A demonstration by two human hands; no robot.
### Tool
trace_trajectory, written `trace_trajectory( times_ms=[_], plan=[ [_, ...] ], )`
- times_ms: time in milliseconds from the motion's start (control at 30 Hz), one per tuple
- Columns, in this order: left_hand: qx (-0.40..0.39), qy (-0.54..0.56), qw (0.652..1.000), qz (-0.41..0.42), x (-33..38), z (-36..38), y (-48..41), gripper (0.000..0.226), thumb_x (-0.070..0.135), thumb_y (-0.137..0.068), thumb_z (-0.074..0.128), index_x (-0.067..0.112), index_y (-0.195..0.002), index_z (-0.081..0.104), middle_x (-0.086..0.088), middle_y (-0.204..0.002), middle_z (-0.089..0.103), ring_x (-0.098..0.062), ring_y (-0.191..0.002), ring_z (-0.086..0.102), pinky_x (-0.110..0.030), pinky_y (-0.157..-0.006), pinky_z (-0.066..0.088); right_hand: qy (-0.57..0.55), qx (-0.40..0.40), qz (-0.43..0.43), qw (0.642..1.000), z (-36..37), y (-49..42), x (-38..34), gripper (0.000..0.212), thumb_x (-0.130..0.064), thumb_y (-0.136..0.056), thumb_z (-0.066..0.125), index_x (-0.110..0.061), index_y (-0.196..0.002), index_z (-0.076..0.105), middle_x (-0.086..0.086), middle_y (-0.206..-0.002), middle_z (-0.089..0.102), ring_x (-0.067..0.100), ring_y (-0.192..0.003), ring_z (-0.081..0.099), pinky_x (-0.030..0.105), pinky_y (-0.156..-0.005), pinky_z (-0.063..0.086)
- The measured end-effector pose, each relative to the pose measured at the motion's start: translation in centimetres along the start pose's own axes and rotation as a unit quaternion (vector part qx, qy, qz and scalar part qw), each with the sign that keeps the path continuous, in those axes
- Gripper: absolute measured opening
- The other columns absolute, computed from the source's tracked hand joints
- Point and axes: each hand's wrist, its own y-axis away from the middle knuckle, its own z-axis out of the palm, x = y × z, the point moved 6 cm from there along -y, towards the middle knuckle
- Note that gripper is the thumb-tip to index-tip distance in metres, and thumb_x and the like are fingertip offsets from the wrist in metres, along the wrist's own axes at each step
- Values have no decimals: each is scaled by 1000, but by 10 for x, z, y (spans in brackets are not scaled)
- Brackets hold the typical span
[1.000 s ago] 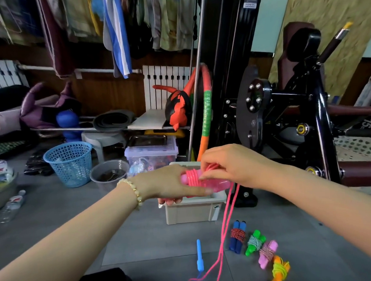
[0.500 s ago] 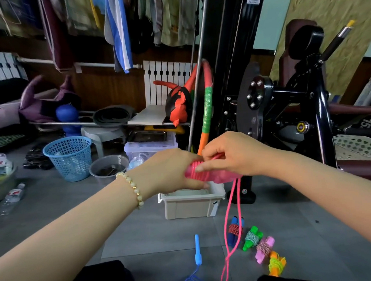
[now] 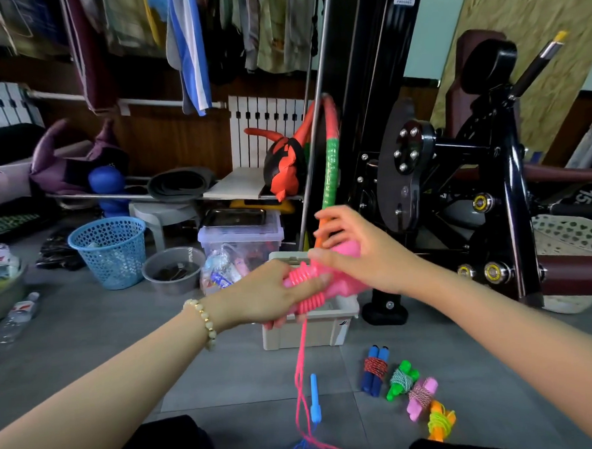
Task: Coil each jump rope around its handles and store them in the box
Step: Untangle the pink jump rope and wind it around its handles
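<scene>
My left hand (image 3: pixel 270 293) grips pink handles (image 3: pixel 345 286), thumb on coiled rope (image 3: pixel 311 300); right hand (image 3: pixel 364 255) clasps their other end above box (image 3: pixel 320 335).

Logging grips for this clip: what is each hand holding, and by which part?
The left hand grips the pink handles at their cord-wrapped end; the right hand holds their bare end.

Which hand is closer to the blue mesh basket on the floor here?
Left. The left hand, gripping the pink jump rope by its handles, is to the right of the blue basket. The right hand is farther right, at the handles' other end.
</scene>
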Motion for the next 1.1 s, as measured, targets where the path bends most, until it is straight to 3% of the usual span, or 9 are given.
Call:
trace_trajectory(
  times_ms=[100,233,367,467,633,767,867,1000,1100],
  plan=[
    [40,124,991,-39,-6,-8,0,48,49,-96,38,13,-77,63,5,-47,57,-5,-32,42,-16,-36,35,-159,44,57,985,-6,4,13,62,-38,-74,68,-20,-128,46,-6,-118,60,10,-110,58,17,-85,51],
    [14,219,975,-43,-9,-7,-4,52,52,-96,34,12,-90,67,0,-60,58,-8,-34,39,-17,-37,33,-291,-84,82,950,9,13,18,45,-32,-75,72,-12,-113,60,2,-113,65,11,-113,57,30,-107,40],
    [-57,234,970,-26,2,5,-5,65,61,-85,31,7,-98,65,0,-57,54,-8,-35,38,-17,-36,34,-413,-147,44,898,22,15,13,83,-40,-61,84,-13,-131,50,7,-130,58,14,-114,54,34,-103,44],
    [-88,234,968,-21,4,9,-6,82,64,-80,30,-6,-113,55,0,-56,54,-7,-35,39,-17,-35,35,-401,-163,38,901,31,17,11,78,-41,-60,85,-19,-129,54,10,-133,54,23,-120,45,49,-112,23],
    [-109,250,962,-22,2,9,-6,75,65,-83,27,2,-105,61,-3,-57,57,-9,-33,38,-17,-35,33,-363,-137,32,921,31,18,8,56,-41,-62,83,-12,-104,60,7,-95,60,15,-89,52,22,-72,42],
    [-113,260,958,-42,-2,9,-4,69,64,-81,30,5,-99,61,-3,-58,61,-7,-32,36,-16,-34,33,-314,-112,22,943,31,19,7,14,-21,-80,66,-12,-91,62,0,-77,63,10,-73,54,18,-64,45],
    [-94,250,962,-51,-7,3,-4,61,62,-81,33,8,-96,58,-4,-60,63,-7,-32,38,-17,-35,34,-259,-93,52,960,33,18,17,23,-33,-79,67,-14,-93,62,-4,-76,61,5,-71,56,21,-69,47],
    [-22,201,978,-57,-12,-6,-7,60,62,-82,36,7,-83,59,-2,-57,63,-8,-34,41,-17,-36,35,-232,-68,95,966,37,18,27,39,-53,-79,63,-15,-78,54,-1,-62,39,6,-54,38,23,-60,38],
    [80,189,977,-52,-21,-18,-13,62,59,-89,39,2,-97,62,-5,-61,64,-10,-36,44,-17,-36,37,-239,-70,104,963,42,21,30,53,-64,-77,57,-13,-90,59,0,-70,41,8,-55,35,22,-57,35]
  ],
)
